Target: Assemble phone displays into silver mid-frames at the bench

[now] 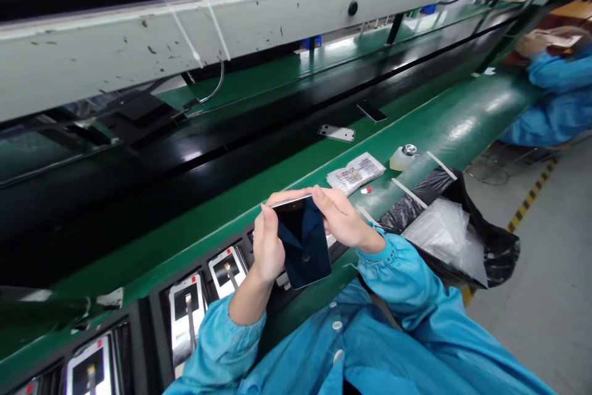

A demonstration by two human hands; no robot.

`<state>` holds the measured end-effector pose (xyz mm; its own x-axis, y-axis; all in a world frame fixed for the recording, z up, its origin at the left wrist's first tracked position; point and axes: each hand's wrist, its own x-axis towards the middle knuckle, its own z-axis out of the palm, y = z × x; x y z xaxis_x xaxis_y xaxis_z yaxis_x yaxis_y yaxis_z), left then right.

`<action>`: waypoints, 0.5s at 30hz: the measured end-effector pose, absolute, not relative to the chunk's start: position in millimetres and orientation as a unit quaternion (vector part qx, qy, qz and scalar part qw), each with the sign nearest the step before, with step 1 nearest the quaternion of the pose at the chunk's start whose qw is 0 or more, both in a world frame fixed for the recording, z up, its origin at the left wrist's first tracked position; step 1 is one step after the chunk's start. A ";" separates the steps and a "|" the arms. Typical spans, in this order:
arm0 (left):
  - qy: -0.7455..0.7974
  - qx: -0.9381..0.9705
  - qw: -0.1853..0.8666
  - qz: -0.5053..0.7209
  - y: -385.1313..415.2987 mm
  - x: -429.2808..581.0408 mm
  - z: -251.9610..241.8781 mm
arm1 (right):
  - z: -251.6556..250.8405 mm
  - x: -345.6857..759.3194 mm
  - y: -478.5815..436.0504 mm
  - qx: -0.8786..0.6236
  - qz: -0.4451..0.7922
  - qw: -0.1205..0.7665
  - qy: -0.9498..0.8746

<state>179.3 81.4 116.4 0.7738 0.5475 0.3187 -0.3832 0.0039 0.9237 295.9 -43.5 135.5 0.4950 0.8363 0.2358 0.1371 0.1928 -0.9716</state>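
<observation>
I hold a dark, glossy phone (303, 247) upright in front of me, its screen facing me and mirroring my blue coat. My left hand (267, 241) grips its left edge with the fingers curled round the side. My right hand (341, 216) closes on the top right corner, thumb pressed at the upper edge. Below the phone, on the green bench (462, 124), a black tray (152, 315) holds several phone frames (187, 309) with white borders.
A stack of bagged parts (356, 173), a small white dispenser bottle (403, 158) and a black bag of clear plastic (444, 228) lie to the right. A silver phone back (337, 132) and a dark phone (371, 111) ride the black conveyor. Another person in blue (555, 87) works far right.
</observation>
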 end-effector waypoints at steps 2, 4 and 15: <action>0.065 0.638 0.695 0.325 77.9 175.3 120.4 | 137.3 292.9 -46.7 -0.561 0.282 0.660 -0.413; 0.060 0.647 0.687 0.326 74.5 170.7 124.4 | 139.5 288.3 -50.8 -0.553 0.268 0.672 -0.413; 0.039 0.717 0.569 0.401 72.5 188.4 133.6 | 137.9 291.8 -37.2 -0.588 0.215 0.683 -0.378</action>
